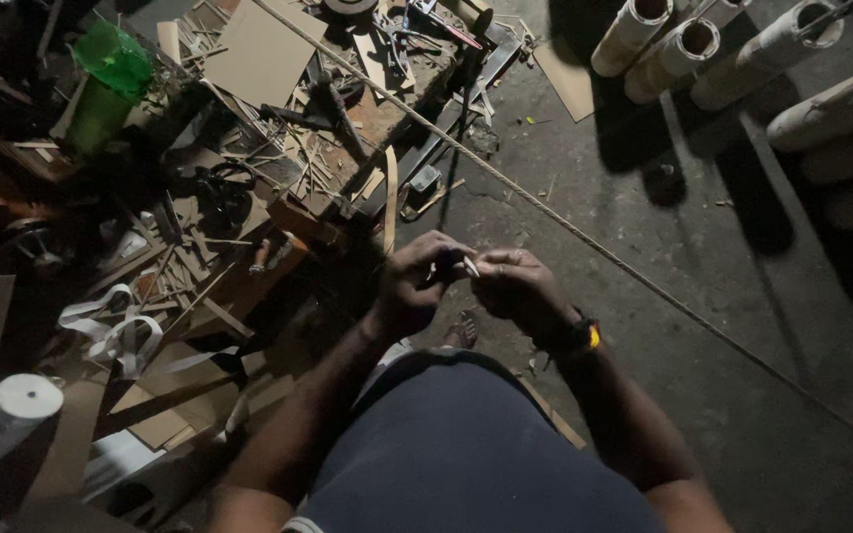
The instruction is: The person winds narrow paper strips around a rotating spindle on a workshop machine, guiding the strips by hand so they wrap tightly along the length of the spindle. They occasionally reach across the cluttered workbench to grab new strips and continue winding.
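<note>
— Two hands on one small pale sliver [470,266]?
— Yes: left hand [415,286] pinches a dark piece against it, right hand [511,284] grips its other end, held close above the lap for steadiness.
— Around them?
— Long thin rod [565,225] crossing the floor [703,296]; scrap-strewn counter [278,148], green bottle [106,89], cardboard tubes [703,44].

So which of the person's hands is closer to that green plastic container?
Left. The left hand lies below and right of the green container, across the scrap-strewn bench; the right hand sits beyond it, farther right.
</note>
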